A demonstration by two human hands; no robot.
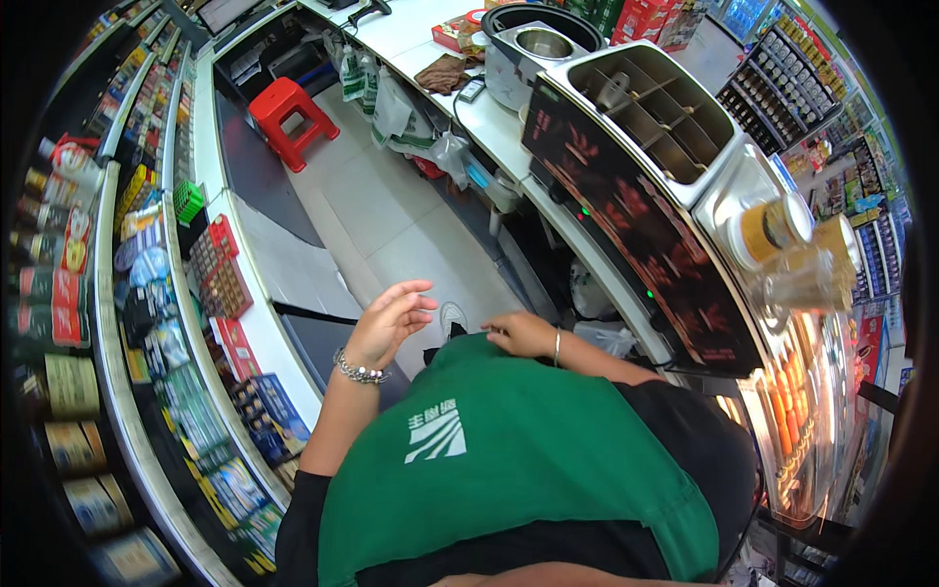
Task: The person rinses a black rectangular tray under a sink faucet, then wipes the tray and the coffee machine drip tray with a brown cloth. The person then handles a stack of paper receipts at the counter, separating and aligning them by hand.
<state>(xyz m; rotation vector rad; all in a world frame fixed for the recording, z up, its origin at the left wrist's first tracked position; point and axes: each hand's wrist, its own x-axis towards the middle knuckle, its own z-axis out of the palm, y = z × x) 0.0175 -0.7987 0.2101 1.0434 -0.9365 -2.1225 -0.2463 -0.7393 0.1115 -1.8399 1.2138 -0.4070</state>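
My left hand (392, 323) is raised in front of me over the aisle floor. Its fingers are loosely bent and apart, with nothing in them. A beaded bracelet (359, 369) circles that wrist. Just above the front of my green apron (528, 433) is my right hand (527, 334). Its thumb and index finger are apart and no held thing shows; the other fingers are partly hidden, and I cannot tell whether it touches the cloth. One white shoe (453, 318) shows on the floor between my hands.
A red plastic stool (292, 121) stands farther up the tiled aisle (381, 213). Along the right counter are a divided metal food warmer (660, 125), cups (770, 229) and a lit sausage roller (788, 411). Shelves of packaged goods (183, 396) line my left. Plastic bags (396, 110) hang below the counter.
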